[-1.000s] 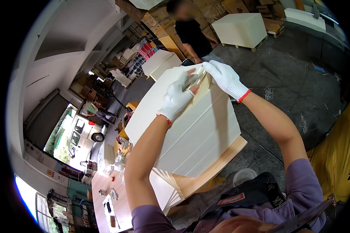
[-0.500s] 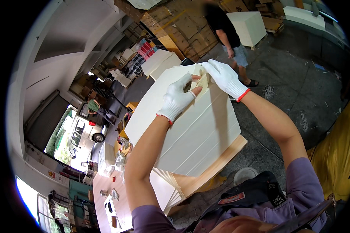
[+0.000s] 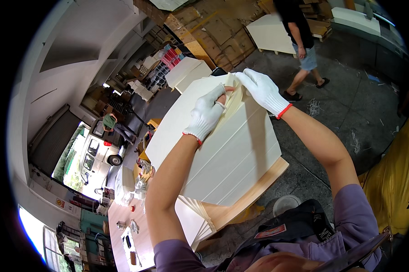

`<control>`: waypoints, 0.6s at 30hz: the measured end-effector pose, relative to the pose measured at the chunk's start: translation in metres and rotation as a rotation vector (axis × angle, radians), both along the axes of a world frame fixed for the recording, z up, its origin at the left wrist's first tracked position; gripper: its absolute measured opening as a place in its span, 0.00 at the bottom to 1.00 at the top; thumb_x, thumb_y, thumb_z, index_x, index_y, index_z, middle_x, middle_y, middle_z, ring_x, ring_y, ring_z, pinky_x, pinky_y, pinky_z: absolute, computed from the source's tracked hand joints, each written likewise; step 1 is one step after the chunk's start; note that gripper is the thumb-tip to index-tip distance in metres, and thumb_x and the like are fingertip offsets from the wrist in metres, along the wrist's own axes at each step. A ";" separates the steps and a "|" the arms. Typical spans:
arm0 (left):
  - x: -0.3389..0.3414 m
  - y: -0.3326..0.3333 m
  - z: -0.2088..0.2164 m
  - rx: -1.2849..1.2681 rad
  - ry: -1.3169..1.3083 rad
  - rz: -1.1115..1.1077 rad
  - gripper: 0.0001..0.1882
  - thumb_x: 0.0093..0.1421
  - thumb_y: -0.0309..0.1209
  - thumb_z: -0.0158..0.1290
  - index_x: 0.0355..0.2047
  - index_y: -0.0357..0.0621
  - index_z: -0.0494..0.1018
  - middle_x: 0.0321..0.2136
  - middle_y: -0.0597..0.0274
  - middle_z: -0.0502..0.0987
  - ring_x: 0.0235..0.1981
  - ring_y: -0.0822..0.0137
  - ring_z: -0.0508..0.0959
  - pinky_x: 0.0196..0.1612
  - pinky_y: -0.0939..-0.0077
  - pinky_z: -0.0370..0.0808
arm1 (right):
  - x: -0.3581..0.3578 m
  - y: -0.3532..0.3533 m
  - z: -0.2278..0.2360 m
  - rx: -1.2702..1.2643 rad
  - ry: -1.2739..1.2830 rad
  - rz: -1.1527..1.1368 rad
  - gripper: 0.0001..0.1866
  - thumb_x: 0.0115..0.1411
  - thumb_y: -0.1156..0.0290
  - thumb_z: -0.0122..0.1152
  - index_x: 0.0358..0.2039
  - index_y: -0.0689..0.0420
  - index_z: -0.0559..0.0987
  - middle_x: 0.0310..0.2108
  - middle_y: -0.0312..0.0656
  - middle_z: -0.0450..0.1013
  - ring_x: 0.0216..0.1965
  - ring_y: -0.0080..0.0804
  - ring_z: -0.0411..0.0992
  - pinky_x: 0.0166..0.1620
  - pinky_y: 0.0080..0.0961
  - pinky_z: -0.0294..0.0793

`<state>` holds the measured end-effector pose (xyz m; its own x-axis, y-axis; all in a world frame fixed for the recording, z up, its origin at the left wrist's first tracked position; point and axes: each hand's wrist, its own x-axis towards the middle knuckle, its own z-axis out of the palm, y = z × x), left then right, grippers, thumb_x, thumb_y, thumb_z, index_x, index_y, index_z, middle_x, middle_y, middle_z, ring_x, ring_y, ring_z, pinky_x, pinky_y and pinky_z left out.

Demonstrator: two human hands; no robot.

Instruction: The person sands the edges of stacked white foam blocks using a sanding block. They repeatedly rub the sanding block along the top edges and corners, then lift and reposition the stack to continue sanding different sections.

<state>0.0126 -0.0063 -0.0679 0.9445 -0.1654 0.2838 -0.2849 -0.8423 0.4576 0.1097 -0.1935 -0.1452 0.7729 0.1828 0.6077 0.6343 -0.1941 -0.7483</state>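
Note:
A tall stack of off-white paper sheets [image 3: 231, 158] stands in front of me, its side marked by several lines between layers. At its far corner the upper sheets [image 3: 234, 99] are bent and fanned apart. My left hand [image 3: 205, 113], in a white knitted glove with bare thumb and fingertip showing, is closed on the edges of those sheets. My right hand [image 3: 261, 90], in a white glove with a red cuff, grips the same corner from the right, fingers together; its fingertips are partly hidden.
The stack rests on a wooden board [image 3: 254, 190]. At the left is a table [image 3: 132, 217] with small tools and fanned sheets. A person in black [image 3: 299, 41] walks beyond, near another white stack [image 3: 270, 34]. A white bucket [image 3: 286, 205] stands below; a yellow cover [image 3: 395, 167] hangs right.
My left thumb has drawn in toward the fingers, and the sheets at the corner are spread a little differently. My right hand barely moved. The person in black has walked to the right.

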 end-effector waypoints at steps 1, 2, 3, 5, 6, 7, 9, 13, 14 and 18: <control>-0.001 -0.001 0.000 -0.017 0.044 0.024 0.20 0.68 0.36 0.59 0.59 0.54 0.78 0.36 0.57 0.82 0.35 0.68 0.77 0.44 0.72 0.75 | -0.002 0.001 0.001 0.005 0.006 0.005 0.32 0.74 0.39 0.43 0.40 0.58 0.77 0.35 0.54 0.77 0.40 0.56 0.76 0.43 0.44 0.71; -0.002 -0.001 0.000 -0.034 0.088 0.047 0.20 0.67 0.36 0.60 0.59 0.54 0.78 0.36 0.57 0.82 0.36 0.68 0.78 0.44 0.72 0.76 | -0.003 0.001 0.001 0.010 0.012 0.009 0.31 0.74 0.39 0.43 0.39 0.58 0.77 0.35 0.53 0.77 0.40 0.56 0.76 0.43 0.44 0.71; -0.004 -0.003 0.000 -0.050 0.079 0.025 0.20 0.66 0.35 0.61 0.58 0.51 0.78 0.35 0.62 0.79 0.35 0.71 0.76 0.42 0.74 0.75 | -0.005 0.002 0.002 0.009 0.024 0.014 0.31 0.74 0.39 0.43 0.39 0.58 0.77 0.35 0.53 0.77 0.40 0.56 0.76 0.43 0.44 0.71; -0.007 -0.007 0.000 -0.080 0.058 -0.024 0.20 0.65 0.32 0.63 0.56 0.43 0.78 0.32 0.71 0.74 0.34 0.77 0.72 0.39 0.78 0.73 | -0.005 0.001 0.003 0.014 0.030 0.015 0.31 0.74 0.39 0.43 0.39 0.58 0.76 0.35 0.53 0.77 0.40 0.56 0.76 0.43 0.44 0.71; -0.006 -0.006 0.000 -0.060 0.050 -0.018 0.20 0.65 0.33 0.63 0.57 0.47 0.78 0.34 0.68 0.77 0.35 0.74 0.74 0.41 0.76 0.74 | -0.005 0.001 0.002 0.019 0.026 0.012 0.31 0.74 0.39 0.43 0.39 0.58 0.76 0.35 0.53 0.77 0.40 0.56 0.75 0.43 0.44 0.71; -0.004 -0.004 -0.001 -0.040 0.042 -0.011 0.21 0.65 0.35 0.64 0.57 0.50 0.78 0.36 0.64 0.80 0.36 0.71 0.77 0.43 0.73 0.75 | -0.004 0.001 0.001 0.024 0.022 0.010 0.31 0.74 0.39 0.43 0.39 0.58 0.76 0.35 0.53 0.77 0.40 0.56 0.75 0.43 0.43 0.71; -0.004 -0.002 0.000 -0.020 0.045 0.006 0.21 0.64 0.37 0.64 0.58 0.54 0.78 0.37 0.60 0.83 0.37 0.67 0.80 0.45 0.71 0.77 | -0.003 0.002 0.001 0.020 0.021 0.006 0.31 0.74 0.39 0.43 0.39 0.58 0.76 0.34 0.53 0.76 0.40 0.56 0.75 0.43 0.43 0.71; -0.011 -0.010 0.007 -0.024 0.099 0.048 0.21 0.66 0.36 0.61 0.59 0.56 0.78 0.38 0.58 0.83 0.37 0.66 0.80 0.46 0.70 0.77 | -0.004 0.000 0.002 0.019 0.039 0.006 0.32 0.74 0.38 0.43 0.38 0.58 0.76 0.33 0.53 0.76 0.38 0.54 0.75 0.42 0.43 0.71; -0.012 -0.012 0.008 -0.024 0.113 0.059 0.20 0.68 0.36 0.59 0.60 0.56 0.78 0.38 0.58 0.83 0.37 0.66 0.80 0.46 0.70 0.77 | -0.005 -0.001 0.003 0.006 0.051 0.005 0.32 0.74 0.38 0.43 0.38 0.58 0.76 0.32 0.53 0.76 0.37 0.54 0.75 0.42 0.43 0.71; -0.004 0.000 -0.005 -0.035 -0.131 -0.033 0.18 0.72 0.34 0.51 0.60 0.57 0.78 0.38 0.57 0.83 0.37 0.65 0.80 0.47 0.71 0.77 | -0.011 -0.001 0.011 -0.023 0.100 0.011 0.31 0.74 0.38 0.44 0.36 0.57 0.75 0.31 0.52 0.75 0.35 0.51 0.75 0.41 0.42 0.71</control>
<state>0.0084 -0.0061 -0.0726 0.8930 -0.1838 0.4108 -0.3718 -0.8155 0.4435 0.0987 -0.1941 -0.1346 0.8276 0.2044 0.5228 0.5584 -0.2058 -0.8036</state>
